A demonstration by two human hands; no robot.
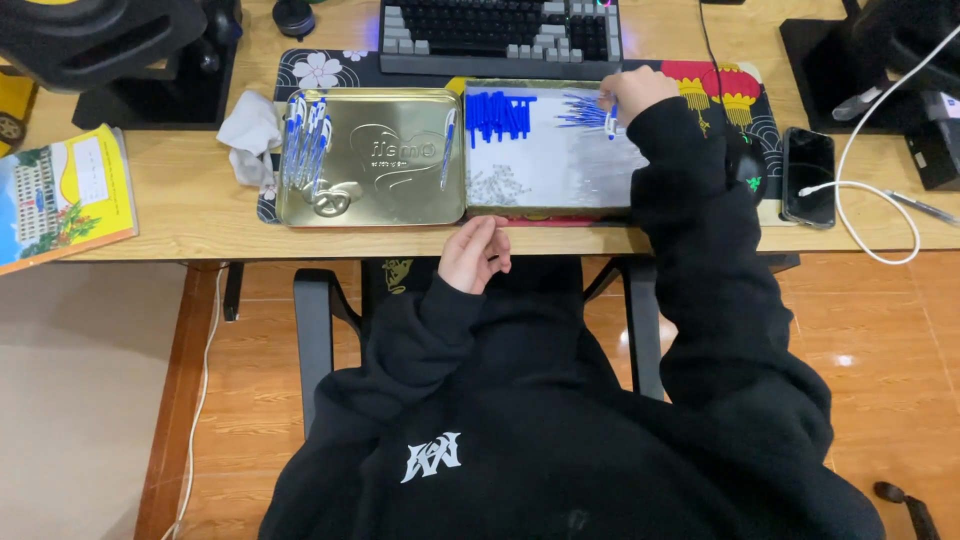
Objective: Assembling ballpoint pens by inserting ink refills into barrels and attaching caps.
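Note:
My right hand (634, 93) reaches to the far right corner of the open tin's tray (560, 205) and pinches a small blue and white pen part (611, 122) above a heap of thin blue refills (580, 110). A row of blue pen caps (498, 112) lies at the tray's far left, and small metal springs (493, 186) sit near its front. My left hand (473, 254) rests at the desk's front edge, fingers curled, holding nothing that I can see. The gold lid (400, 190) lies to the left, with assembled blue and white pens (305, 135) on it.
A keyboard (500, 35) sits behind the tin on a patterned desk mat (320, 68). A crumpled tissue (250, 135) and a yellow booklet (65, 195) lie at the left. A black phone (808, 175) with a white cable (880, 240) lies at the right.

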